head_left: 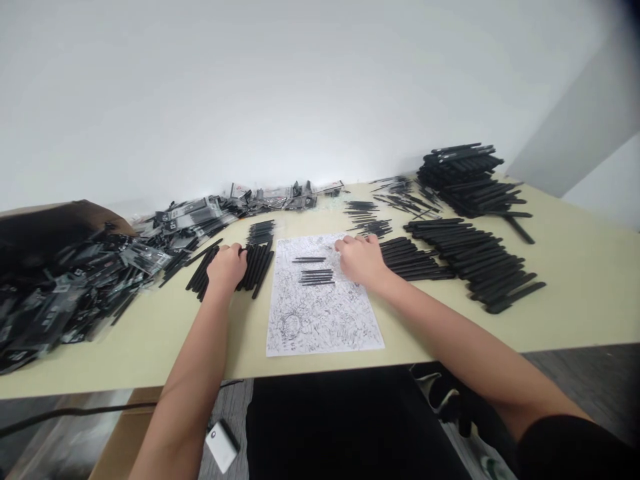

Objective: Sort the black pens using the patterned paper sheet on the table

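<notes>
My left hand [227,267] rests knuckles-up on a row of black pen barrels [255,267], its fingers curled over them. My right hand [361,259] lies on the upper right part of a scribbled paper sheet [320,313], fingers bent down toward the sheet; what they touch is hidden. A few thin black refills [315,275] lie on the sheet between the two hands. Just right of my right hand lies another row of black barrels [410,259].
A heap of clear-packaged pens [75,280] covers the table's left side, with a brown box [55,223] behind it. Long rows and a stack of black barrels [470,180] fill the right. Thin refills [363,212] lie at the back. The pale table [575,287] ends at a white wall.
</notes>
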`<act>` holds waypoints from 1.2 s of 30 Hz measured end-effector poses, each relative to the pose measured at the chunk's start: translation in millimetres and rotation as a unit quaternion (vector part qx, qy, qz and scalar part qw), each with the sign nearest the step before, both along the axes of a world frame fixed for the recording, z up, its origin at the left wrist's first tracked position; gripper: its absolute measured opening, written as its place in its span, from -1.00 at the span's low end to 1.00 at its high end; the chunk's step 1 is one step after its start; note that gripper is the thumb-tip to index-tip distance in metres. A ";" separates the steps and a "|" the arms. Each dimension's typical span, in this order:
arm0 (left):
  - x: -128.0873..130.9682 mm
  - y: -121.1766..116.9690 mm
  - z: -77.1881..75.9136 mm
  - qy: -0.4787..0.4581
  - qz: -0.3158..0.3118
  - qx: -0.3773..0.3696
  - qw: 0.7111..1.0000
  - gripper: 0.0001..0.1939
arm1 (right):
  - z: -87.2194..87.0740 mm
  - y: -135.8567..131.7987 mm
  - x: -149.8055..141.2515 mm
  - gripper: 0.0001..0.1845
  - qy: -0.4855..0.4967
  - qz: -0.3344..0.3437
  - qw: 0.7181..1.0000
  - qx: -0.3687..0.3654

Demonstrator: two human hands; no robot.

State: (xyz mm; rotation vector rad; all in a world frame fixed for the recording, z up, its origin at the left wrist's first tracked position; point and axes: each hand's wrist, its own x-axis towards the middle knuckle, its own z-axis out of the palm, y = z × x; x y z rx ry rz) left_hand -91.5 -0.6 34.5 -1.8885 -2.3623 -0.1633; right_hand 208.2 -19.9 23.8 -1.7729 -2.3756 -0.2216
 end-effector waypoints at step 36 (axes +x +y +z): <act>10.7 3.6 -14.0 0.014 -0.202 0.021 0.979 -0.54 | 3.4 0.6 5.4 -0.65 -0.069 -0.049 0.996 -0.034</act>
